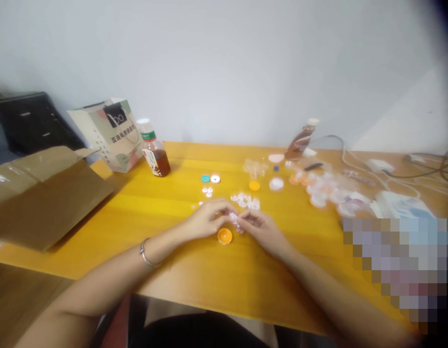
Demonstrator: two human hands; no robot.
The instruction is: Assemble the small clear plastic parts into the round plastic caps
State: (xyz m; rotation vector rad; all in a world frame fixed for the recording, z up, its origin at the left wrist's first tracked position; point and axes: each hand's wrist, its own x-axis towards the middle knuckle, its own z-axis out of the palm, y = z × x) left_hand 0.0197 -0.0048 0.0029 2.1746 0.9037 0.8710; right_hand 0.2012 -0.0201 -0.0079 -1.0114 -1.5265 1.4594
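Over the middle of the table, my left hand [208, 218] and my right hand [264, 229] meet with fingertips pinched together. Between them is a small white patterned piece [234, 219], blurred and partly covered by the fingers. An orange round cup-like part [224, 236] lies just below my left fingers. Several similar white patterned pieces [246, 200] sit in a group beyond the hands. Farther off are a teal disc [205, 179], a white ring [215, 179] and several tiny white parts [208, 191].
An open cardboard box [53, 193], a paper bag [113, 135] and a bottle of brown drink [156, 154] stand left. At the back right is another bottle [300, 141]. Clear and orange plastic parts [323, 188] are heaped at right, near white cables [357, 162].
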